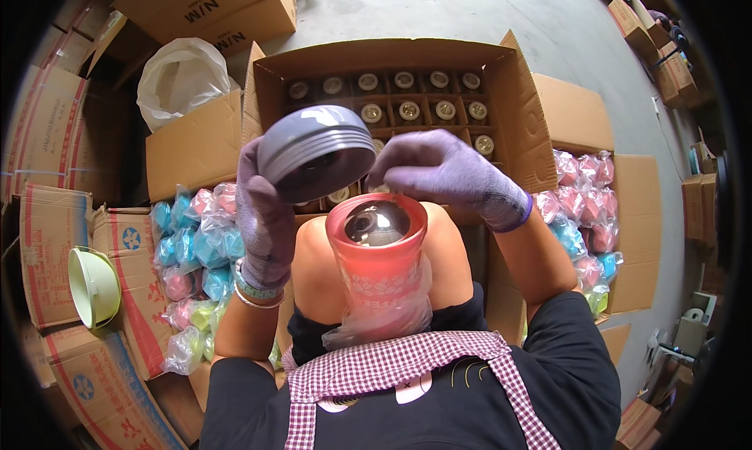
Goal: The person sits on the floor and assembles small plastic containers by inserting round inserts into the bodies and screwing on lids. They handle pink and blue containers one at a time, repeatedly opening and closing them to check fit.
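My left hand [265,215], in a purple knitted glove, grips a grey threaded screw cap [317,148], tilted so that its dark inside shows. A pink vacuum flask body [380,274] stands upright between my thighs, with a crumpled clear plastic bag around its lower part. Inside its round opening sits a shiny silver liner [377,223]. Just behind the flask's rim, my gloved right hand [439,172] has its fingers bent and drawn together, the tips pointing down. Whether anything is between those fingertips is hidden.
Ahead stands an open divided carton [533,121] holding several silver-topped liners [409,111]. Bagged pink, blue and green pieces fill boxes at left [205,246] and right [583,195]. A pale green bucket [94,287] and a white plastic bag [182,82] are at left.
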A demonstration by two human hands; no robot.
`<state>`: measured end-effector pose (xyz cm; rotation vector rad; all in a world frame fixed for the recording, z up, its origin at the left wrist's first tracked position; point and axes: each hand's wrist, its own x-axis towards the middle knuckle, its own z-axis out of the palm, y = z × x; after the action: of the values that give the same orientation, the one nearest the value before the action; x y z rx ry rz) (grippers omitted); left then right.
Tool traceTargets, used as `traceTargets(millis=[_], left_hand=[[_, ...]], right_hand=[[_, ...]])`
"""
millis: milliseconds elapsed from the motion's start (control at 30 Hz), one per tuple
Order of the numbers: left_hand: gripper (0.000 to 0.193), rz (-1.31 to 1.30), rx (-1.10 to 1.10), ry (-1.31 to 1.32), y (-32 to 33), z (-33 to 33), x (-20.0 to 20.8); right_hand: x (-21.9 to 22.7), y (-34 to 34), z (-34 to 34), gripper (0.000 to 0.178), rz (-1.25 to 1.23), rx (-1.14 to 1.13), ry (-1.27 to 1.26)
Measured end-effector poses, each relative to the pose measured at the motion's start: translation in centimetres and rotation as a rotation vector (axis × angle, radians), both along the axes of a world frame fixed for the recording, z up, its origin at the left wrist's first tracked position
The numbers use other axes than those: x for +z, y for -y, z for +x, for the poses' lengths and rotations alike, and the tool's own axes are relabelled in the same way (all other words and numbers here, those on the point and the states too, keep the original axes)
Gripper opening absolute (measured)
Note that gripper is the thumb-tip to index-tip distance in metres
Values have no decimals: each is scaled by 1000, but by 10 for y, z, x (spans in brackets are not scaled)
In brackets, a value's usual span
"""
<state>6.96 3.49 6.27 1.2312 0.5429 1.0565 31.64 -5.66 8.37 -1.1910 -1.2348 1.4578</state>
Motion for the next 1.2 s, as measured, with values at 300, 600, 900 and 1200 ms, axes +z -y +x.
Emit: traceTargets(millis=[300, 600, 900, 1200], left_hand=[[62, 283, -482, -178, -3, 7, 1], [55, 362, -481, -91, 0, 3, 1], [72, 528, -374, -272, 15, -5, 7], [75, 800, -169, -568, 47, 11, 26]], right_hand=[[-23, 17, -15, 59, 334, -127, -187], [-21, 22, -16, 57, 606, -128, 39], [-46, 23, -26, 47, 580, -139, -211], [-50, 32, -31, 44, 319, -241, -370]])
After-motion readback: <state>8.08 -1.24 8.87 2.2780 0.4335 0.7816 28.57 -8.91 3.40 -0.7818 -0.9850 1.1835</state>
